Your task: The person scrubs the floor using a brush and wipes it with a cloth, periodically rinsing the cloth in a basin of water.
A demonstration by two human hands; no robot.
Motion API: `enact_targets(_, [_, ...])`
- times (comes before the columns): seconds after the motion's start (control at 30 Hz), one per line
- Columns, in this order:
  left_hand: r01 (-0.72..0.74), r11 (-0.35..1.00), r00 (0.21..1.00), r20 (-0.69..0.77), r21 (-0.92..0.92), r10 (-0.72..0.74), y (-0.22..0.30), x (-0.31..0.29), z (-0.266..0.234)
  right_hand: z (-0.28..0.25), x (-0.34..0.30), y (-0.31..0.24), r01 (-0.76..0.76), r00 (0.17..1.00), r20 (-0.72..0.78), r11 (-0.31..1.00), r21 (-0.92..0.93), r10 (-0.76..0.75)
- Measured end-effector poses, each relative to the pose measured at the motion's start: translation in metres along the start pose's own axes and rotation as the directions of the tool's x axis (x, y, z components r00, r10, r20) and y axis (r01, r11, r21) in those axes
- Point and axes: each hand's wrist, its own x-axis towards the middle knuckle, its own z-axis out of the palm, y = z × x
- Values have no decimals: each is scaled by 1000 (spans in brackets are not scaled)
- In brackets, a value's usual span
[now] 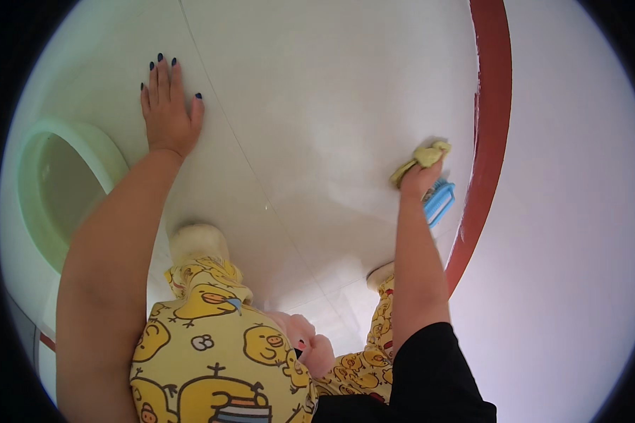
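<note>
Flat on the pale tiled floor point(303, 99), my left hand point(168, 116) leans with its fingers spread and nothing in it. On the right side, my right hand point(418, 180) is closed on a crumpled yellow-green cloth point(432, 153), which rests against the floor. Right beside that wrist lies a blue scrubbing brush point(441, 203) with a loop handle, partly hidden by my hand and forearm. The fingers of the right hand are largely covered by the cloth.
A pale green basin point(100, 143) stands at the left, partly behind my left forearm; liquid seems to be inside. A dark red baseboard point(495, 92) with rough white marks along its edge curves down the right, below a white wall point(564, 183). My slippers point(199, 242) are on the floor.
</note>
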Motion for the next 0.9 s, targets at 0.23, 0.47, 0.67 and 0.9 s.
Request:
enact_targets(0.23, [44, 999, 996, 81, -8, -43, 3, -5, -3, 13, 0, -69, -252, 938, -127, 884, 393, 324])
enact_targets(0.47, [89, 996, 985, 150, -16, -85, 4, -3, -16, 17, -177, -218, 140, 924, 298, 937, 321, -240])
enact_targets(0.67, [59, 998, 991, 119, -11, -58, 4, -3, -12, 45, -222, -224, 558, 661, 442, 791, 251, -606])
enact_targets(0.9, [60, 998, 991, 117, 21, -62, 1, -5, -11, 47, -50, -129, 428, 895, 173, 901, -69, -411])
